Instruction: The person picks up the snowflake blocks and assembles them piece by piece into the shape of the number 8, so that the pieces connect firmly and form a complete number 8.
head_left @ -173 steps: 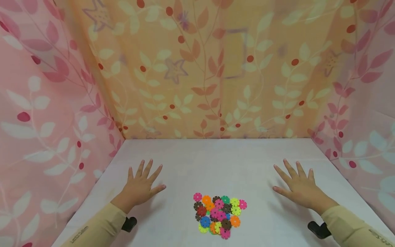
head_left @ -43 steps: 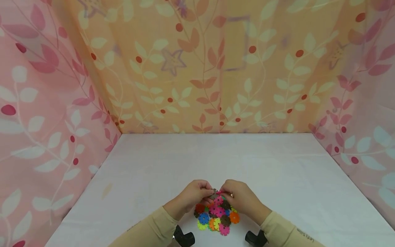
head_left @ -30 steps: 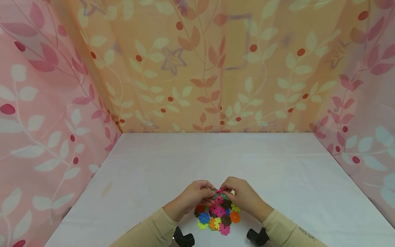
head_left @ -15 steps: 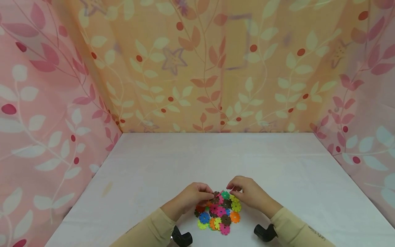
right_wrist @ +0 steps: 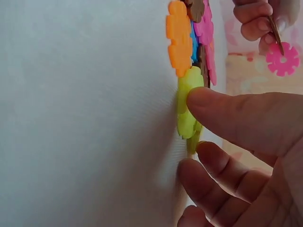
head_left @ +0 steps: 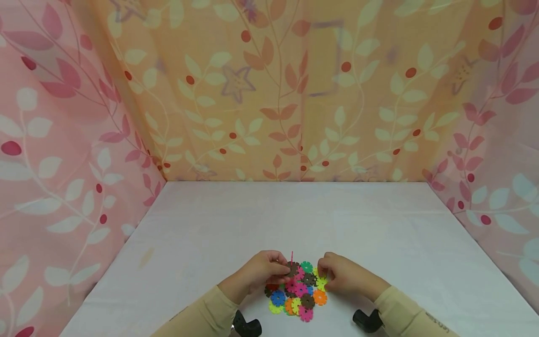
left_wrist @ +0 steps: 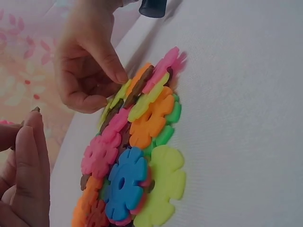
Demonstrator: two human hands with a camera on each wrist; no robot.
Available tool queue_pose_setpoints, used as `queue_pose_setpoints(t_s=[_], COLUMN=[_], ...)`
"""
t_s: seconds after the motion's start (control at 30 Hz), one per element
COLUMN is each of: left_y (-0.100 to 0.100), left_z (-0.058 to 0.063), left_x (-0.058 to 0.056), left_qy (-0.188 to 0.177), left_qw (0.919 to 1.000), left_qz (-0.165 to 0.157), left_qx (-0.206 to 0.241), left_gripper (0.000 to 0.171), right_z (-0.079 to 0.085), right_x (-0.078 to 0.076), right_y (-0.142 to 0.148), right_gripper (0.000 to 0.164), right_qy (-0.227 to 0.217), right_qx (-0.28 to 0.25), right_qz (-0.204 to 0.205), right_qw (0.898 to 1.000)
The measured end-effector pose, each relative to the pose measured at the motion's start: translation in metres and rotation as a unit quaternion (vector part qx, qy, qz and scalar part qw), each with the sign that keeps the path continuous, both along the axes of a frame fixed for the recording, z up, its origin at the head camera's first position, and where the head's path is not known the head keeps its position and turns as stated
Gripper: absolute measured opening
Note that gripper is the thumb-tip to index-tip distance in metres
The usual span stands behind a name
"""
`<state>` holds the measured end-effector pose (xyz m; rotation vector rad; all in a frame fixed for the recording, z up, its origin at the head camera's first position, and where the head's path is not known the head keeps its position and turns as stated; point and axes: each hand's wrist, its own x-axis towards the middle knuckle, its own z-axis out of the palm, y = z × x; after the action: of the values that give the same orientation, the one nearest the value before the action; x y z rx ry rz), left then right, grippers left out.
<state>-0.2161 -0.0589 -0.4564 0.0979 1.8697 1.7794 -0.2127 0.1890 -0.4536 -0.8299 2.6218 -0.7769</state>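
Note:
My left hand (head_left: 265, 271) pinches a brown snowflake disc (head_left: 293, 270) between thumb and fingers, just above the far edge of a pile. A pink snowflake disc (right_wrist: 292, 59) is slotted into that brown one at an angle, and its thin edge points upward in the head view. At the pile's right side is my right hand (head_left: 347, 274). Its thumb lies on a yellow snowflake disc (right_wrist: 187, 120), with curled fingers at the disc's outer edge. Beneath and between the hands lie several flat snowflake discs, among them a blue disc (left_wrist: 125, 177) and a green disc (head_left: 306, 267).
A white-covered table (head_left: 269, 215) carries the pile near its front. Patterned cloth (head_left: 273, 93) hangs behind and along both sides. Black wrist-worn devices (head_left: 367, 321) sit below the sleeves, close to the tabletop.
My right hand brought the pink disc against the brown one, let go of it, then moved right and down to the yellow discs. My left hand keeps the brown disc, pink one attached.

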Motion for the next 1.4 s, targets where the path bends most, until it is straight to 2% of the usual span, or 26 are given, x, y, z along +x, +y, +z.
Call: queue_pose_setpoints(t_s=[0.13, 0.37, 0.57, 0.8, 1.03, 1.23, 1.4], left_y=[-0.0005, -0.0010, -0.0020, -0.0029, -0.0031, -0.0028, -0.0022], left_z=[-0.0005, -0.0005, 0.0012, 0.0005, -0.0006, -0.0011, -0.0006], left_x=[0.0003, 0.0016, 0.0029, 0.0024, 0.0010, 0.0004, 0.0010], left_qy=[-0.005, -0.009, -0.008, -0.010, -0.012, -0.007, 0.004], left_qw=[1.0000, 0.9999, 0.9999, 0.9999, 0.9999, 0.9998, 0.9998], left_qz=[0.000, -0.001, -0.001, -0.001, -0.002, -0.006, -0.008], left_qx=[0.003, 0.008, 0.011, 0.014, 0.011, 0.015, 0.016], left_gripper=[0.010, 0.009, 0.009, 0.009, 0.011, 0.011, 0.011], right_z=[-0.0007, -0.0016, -0.0023, -0.0035, -0.0055, -0.0035, 0.0029], right_x=[0.0003, -0.0011, -0.0012, -0.0014, -0.0031, -0.0048, -0.0037], right_y=[-0.0003, 0.0027, 0.0016, 0.0011, 0.0019, 0.0019, -0.0029], right_gripper=[0.024, 0.030, 0.020, 0.017, 0.028, 0.013, 0.009], right_qy=[-0.009, -0.021, -0.022, 0.002, 0.005, 0.032, 0.060], right_qx=[0.000, -0.007, -0.016, -0.010, -0.012, -0.015, -0.054], right_qz=[0.000, 0.032, 0.006, 0.000, -0.014, -0.031, -0.024], right_qw=[1.000, 0.999, 1.000, 1.000, 1.000, 0.999, 0.996])
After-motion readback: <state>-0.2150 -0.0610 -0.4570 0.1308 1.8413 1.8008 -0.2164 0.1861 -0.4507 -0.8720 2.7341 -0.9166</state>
